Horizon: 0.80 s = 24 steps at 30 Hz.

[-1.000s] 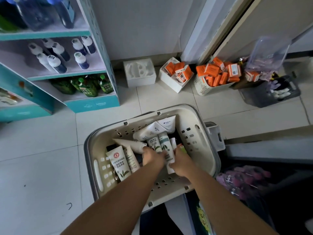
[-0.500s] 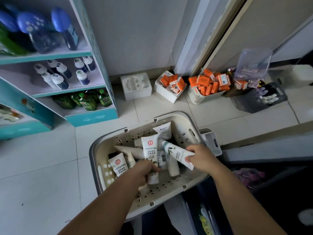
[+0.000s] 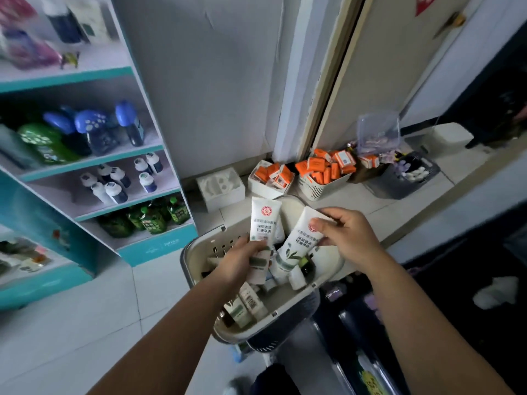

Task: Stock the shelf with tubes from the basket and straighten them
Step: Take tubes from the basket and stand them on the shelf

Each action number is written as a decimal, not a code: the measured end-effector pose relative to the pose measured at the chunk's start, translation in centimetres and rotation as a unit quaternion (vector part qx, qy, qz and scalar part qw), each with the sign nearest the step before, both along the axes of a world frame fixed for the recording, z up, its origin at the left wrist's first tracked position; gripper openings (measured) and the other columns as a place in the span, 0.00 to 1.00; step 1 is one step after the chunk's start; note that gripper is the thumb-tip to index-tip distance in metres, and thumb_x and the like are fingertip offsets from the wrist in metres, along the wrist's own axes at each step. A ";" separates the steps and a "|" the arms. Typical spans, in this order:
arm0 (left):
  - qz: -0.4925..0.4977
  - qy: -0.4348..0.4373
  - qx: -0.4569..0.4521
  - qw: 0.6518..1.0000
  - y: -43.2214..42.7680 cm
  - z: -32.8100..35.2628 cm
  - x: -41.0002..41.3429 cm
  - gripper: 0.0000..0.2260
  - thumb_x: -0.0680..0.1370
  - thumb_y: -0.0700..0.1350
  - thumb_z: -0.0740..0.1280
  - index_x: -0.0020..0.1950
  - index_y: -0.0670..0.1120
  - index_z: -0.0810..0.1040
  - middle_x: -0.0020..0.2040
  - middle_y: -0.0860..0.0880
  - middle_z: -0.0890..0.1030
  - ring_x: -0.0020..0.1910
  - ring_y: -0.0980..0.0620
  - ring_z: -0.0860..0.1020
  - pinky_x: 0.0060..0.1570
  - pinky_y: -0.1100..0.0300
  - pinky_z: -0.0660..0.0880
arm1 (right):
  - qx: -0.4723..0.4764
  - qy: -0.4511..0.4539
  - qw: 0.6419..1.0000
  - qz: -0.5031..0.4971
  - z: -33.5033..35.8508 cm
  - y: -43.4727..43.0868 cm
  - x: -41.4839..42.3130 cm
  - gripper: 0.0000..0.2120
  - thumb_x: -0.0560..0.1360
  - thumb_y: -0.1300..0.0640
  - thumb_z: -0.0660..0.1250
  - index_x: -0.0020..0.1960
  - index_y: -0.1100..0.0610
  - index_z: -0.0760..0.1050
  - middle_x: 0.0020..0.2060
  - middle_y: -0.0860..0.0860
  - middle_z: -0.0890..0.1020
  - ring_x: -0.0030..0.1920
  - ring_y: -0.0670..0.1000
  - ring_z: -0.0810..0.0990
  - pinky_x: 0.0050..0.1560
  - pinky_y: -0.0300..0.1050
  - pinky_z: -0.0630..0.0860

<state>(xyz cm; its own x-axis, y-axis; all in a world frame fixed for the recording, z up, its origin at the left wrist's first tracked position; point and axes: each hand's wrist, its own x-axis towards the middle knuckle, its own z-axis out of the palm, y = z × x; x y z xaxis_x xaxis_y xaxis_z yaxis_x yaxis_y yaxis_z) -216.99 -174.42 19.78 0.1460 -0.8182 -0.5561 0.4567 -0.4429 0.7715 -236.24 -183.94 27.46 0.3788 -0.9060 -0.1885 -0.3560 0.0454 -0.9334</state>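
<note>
A: What stands at the left?
B: The shelf (image 3: 159, 149), four tiers showing, bottles (image 3: 114, 192) on them.
A: And over the basket (image 3: 195, 252)?
B: Two tubes are held above it. The person's left hand (image 3: 242, 260) grips the first tube (image 3: 264, 220) upright, fingers curled round its lower half. Just right of it, the right hand (image 3: 346, 238) pinches the second tube (image 3: 296, 243) near its flat end, tilted, cap downward.
A: More?
B: Several loose tubes (image 3: 251, 302) lie jumbled in the basket, too overlapped to count. Behind, two white bins (image 3: 310, 192) hold orange boxes (image 3: 316, 166).

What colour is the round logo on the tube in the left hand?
Red, near the top of the white tube; the head view shows it best.
</note>
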 end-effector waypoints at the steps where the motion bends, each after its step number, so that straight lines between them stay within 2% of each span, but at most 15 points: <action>1: -0.010 -0.006 -0.022 1.000 0.3 1.2 -0.2 0.15 0.74 0.45 0.68 0.61 0.46 0.76 0.52 0.38 0.82 0.47 0.39 0.80 0.51 0.41 0.76 | 0.000 -0.020 1.000 -0.014 0.9 0.7 -0.2 0.10 0.74 0.64 0.71 0.45 0.48 0.81 0.38 0.48 0.86 0.43 0.52 0.85 0.45 0.55 0.83; 4: -0.055 -0.006 -0.084 0.995 0.9 4.6 -1.1 0.16 0.73 0.45 0.69 0.61 0.47 0.77 0.56 0.40 0.82 0.54 0.38 0.81 0.56 0.39 0.76 | -0.018 -0.055 0.997 -0.055 3.4 2.8 -1.4 0.09 0.74 0.63 0.72 0.41 0.49 0.84 0.37 0.50 0.86 0.42 0.52 0.85 0.44 0.58 0.83; 6: -0.087 -0.011 -0.114 0.990 1.0 6.8 -2.1 0.12 0.77 0.43 0.67 0.61 0.47 0.76 0.55 0.42 0.83 0.54 0.40 0.81 0.55 0.41 0.77 | -0.034 -0.069 0.993 -0.088 5.0 4.2 -2.5 0.08 0.73 0.62 0.73 0.41 0.49 0.83 0.37 0.50 0.86 0.41 0.51 0.85 0.45 0.58 0.83; 10: -0.144 -0.010 -0.152 0.978 0.9 10.3 -5.1 0.11 0.78 0.45 0.66 0.60 0.47 0.79 0.58 0.42 0.82 0.60 0.36 0.78 0.63 0.35 0.70 | -0.073 -0.082 0.985 -0.132 8.2 6.7 -5.5 0.07 0.73 0.61 0.73 0.43 0.50 0.83 0.39 0.50 0.87 0.43 0.53 0.85 0.49 0.60 0.82; 13: -0.195 -0.011 -0.166 0.967 0.8 12.4 -8.4 0.11 0.79 0.47 0.64 0.60 0.48 0.79 0.59 0.42 0.82 0.62 0.35 0.77 0.61 0.33 0.70 | -0.098 -0.082 0.975 -0.181 10.3 8.5 -8.9 0.06 0.73 0.61 0.72 0.44 0.51 0.83 0.40 0.52 0.87 0.44 0.54 0.85 0.49 0.60 0.82; 17: -0.252 0.002 -0.186 0.950 0.9 15.4 -13.7 0.12 0.81 0.46 0.61 0.63 0.49 0.77 0.59 0.43 0.82 0.61 0.37 0.77 0.61 0.34 0.71 | -0.129 -0.091 0.956 -0.246 12.9 10.9 -14.0 0.04 0.73 0.60 0.72 0.43 0.52 0.83 0.40 0.53 0.87 0.42 0.55 0.85 0.43 0.56 0.83; 20: -0.291 0.004 -0.208 0.934 1.0 17.4 -18.2 0.10 0.80 0.44 0.62 0.60 0.48 0.78 0.58 0.41 0.82 0.61 0.36 0.78 0.60 0.31 0.70 | -0.143 -0.107 0.939 -0.293 14.8 12.9 -18.2 0.02 0.74 0.62 0.71 0.47 0.58 0.82 0.40 0.55 0.86 0.38 0.54 0.84 0.27 0.42 0.79; 21: -0.307 0.004 -0.214 0.927 1.2 18.2 -19.8 0.10 0.80 0.44 0.62 0.60 0.48 0.78 0.58 0.41 0.82 0.60 0.36 0.78 0.60 0.31 0.71 | -0.149 -0.110 0.934 -0.307 15.3 13.6 -19.6 0.04 0.75 0.61 0.71 0.48 0.59 0.82 0.40 0.55 0.86 0.37 0.55 0.84 0.27 0.42 0.78; 24: -0.357 0.011 -0.234 0.904 1.6 20.2 -24.5 0.12 0.81 0.44 0.62 0.63 0.46 0.76 0.57 0.43 0.83 0.59 0.39 0.80 0.61 0.32 0.70 | -0.158 -0.102 0.920 -0.344 16.7 15.2 -24.2 0.04 0.75 0.58 0.72 0.48 0.56 0.82 0.41 0.53 0.87 0.40 0.57 0.86 0.38 0.55 0.82</action>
<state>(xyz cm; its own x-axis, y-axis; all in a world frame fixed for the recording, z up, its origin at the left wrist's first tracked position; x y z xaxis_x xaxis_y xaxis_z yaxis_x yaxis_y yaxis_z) -241.51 -172.78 39.95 -0.5187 -0.8463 -0.1211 0.2015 -0.2587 0.9447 -260.43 -168.76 44.21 -0.3065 -0.9420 0.1363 -0.1598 -0.0902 -0.9830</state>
